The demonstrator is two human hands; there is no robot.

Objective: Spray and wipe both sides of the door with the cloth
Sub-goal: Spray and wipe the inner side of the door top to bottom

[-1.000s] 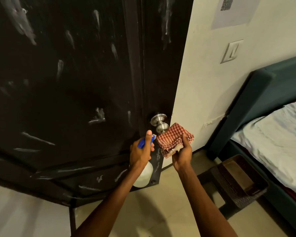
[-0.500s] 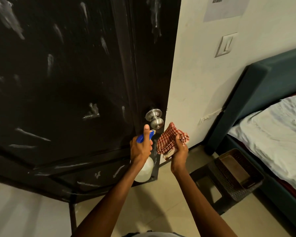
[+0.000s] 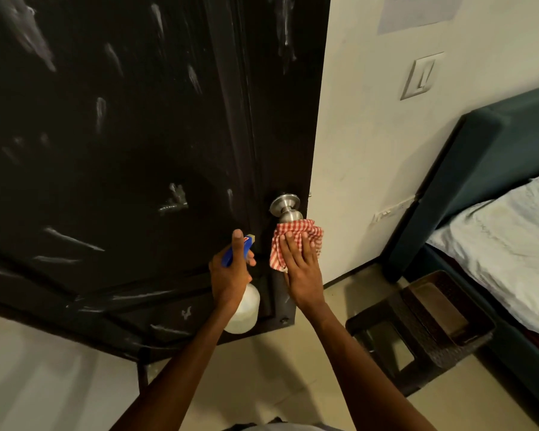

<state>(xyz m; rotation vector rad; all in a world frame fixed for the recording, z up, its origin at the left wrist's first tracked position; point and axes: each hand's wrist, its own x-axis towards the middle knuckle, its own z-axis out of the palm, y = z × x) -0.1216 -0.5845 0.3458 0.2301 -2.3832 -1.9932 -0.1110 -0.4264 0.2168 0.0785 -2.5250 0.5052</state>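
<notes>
Door [image 3: 122,157]: dark panel filling the frame from 9 o'clock through 12 o'clock, its free edge running down past centre to the floor [image 3: 262,377]. Pale streaks and smears cross the panel surface. A metal knob [image 3: 285,208] projects from the panel close to the free edge, just right of frame centre.

Left hand [image 3: 229,275]: at 6 o'clock from the knob, slightly left. Fingers are curled round the blue head of a spray bottle [image 3: 243,303]; the index finger is extended up along the head. The white bottle body hangs below the hand, in front of the lower door panel.

Cloth [image 3: 294,242]: red-and-white check, bunched, lying against the door face directly below the knob and touching its underside.

Right hand [image 3: 302,269]: just right of the left hand, the two apart. Fingers are straight and laid flat on the cloth, pressing it to the door; no finger curls round the fabric.

Wall [image 3: 371,150]: white, at 1 to 3 o'clock, carrying a switch plate [image 3: 420,74] and a sheet of paper [image 3: 417,9] at the top edge.

Stool [image 3: 395,346]: dark, at 4 o'clock on the floor, with a dark woven tray [image 3: 479,331] resting on it.

Bed [image 3: 511,244]: at 3 o'clock, teal frame with a pale crumpled sheet, just beside the tray.
</notes>
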